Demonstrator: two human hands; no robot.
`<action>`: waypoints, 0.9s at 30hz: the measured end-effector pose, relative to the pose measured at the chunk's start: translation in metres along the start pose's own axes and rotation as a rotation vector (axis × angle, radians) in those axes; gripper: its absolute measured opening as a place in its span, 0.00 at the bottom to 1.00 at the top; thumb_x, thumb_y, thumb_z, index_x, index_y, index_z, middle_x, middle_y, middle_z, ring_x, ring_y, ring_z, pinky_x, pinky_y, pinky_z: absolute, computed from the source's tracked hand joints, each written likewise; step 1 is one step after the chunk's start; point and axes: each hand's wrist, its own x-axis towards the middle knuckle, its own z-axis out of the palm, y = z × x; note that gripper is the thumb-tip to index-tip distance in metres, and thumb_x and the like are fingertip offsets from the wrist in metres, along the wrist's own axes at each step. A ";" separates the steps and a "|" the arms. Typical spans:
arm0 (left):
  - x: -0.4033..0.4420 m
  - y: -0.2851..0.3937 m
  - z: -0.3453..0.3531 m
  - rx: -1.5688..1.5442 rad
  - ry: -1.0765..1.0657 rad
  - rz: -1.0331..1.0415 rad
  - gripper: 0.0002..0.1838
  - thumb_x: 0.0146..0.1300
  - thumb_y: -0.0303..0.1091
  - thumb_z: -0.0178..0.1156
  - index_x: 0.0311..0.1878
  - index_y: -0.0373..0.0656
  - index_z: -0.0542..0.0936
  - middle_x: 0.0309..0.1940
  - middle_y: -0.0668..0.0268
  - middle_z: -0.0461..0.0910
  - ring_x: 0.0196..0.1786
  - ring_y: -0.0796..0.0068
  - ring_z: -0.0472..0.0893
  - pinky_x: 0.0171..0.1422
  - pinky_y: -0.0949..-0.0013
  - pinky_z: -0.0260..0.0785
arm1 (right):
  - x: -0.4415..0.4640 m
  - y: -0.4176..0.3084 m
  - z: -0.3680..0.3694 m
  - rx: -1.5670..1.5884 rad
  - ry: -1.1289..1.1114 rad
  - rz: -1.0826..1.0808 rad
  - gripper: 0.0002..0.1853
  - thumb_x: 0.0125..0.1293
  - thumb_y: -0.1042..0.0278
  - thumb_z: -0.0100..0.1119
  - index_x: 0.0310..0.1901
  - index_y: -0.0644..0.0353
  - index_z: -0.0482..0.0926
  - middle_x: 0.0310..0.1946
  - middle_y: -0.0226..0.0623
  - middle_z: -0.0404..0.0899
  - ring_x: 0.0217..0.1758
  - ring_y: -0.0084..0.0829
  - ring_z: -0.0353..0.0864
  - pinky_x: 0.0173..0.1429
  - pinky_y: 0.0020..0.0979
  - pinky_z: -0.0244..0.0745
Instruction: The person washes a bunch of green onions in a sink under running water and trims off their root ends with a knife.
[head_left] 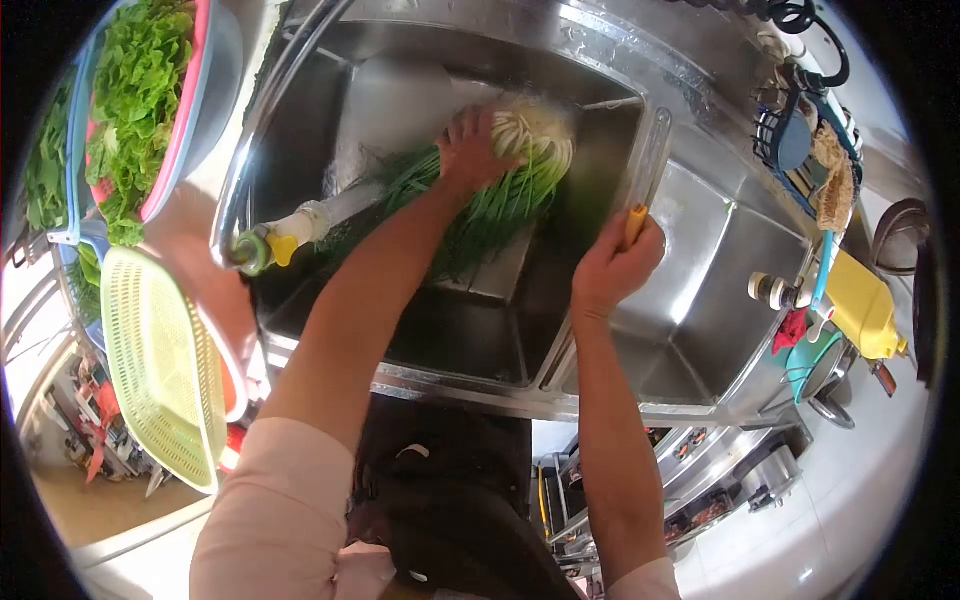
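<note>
Leafy greens fill a pink-rimmed basin at the view's upper left, with a pale yellow slotted plastic basket just below. Toward the right edge, a yellow plastic jug lies near a crumpled red cloth. A metal pot stands lower down, at the lower right.

Yellow-green basket; pink-rimmed tub; yellow jug; pale-pink sleeve.

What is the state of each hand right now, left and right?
Left hand: open, fingers spread on the green onions in the sink.
Right hand: closed around an orange handle.
</note>
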 end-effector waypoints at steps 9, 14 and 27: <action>0.043 -0.095 -0.005 -0.684 -0.302 -0.094 0.42 0.60 0.53 0.65 0.72 0.40 0.67 0.59 0.48 0.80 0.59 0.49 0.81 0.67 0.52 0.69 | 0.002 0.000 0.001 0.006 -0.017 0.063 0.14 0.70 0.64 0.60 0.48 0.66 0.75 0.40 0.49 0.74 0.47 0.52 0.73 0.53 0.48 0.66; 0.043 -0.077 -0.028 -0.105 0.070 -0.323 0.47 0.57 0.56 0.67 0.76 0.44 0.63 0.66 0.49 0.74 0.70 0.44 0.70 0.70 0.36 0.59 | -0.001 -0.001 0.001 -0.018 0.001 0.025 0.15 0.70 0.63 0.60 0.48 0.66 0.75 0.41 0.49 0.74 0.47 0.52 0.73 0.54 0.48 0.66; -0.028 -0.148 0.014 -0.325 -0.033 -0.023 0.41 0.61 0.41 0.64 0.76 0.42 0.60 0.68 0.46 0.70 0.69 0.43 0.70 0.71 0.49 0.64 | 0.000 0.001 0.002 -0.022 -0.001 0.015 0.14 0.70 0.64 0.59 0.47 0.67 0.74 0.41 0.49 0.73 0.47 0.53 0.72 0.53 0.50 0.66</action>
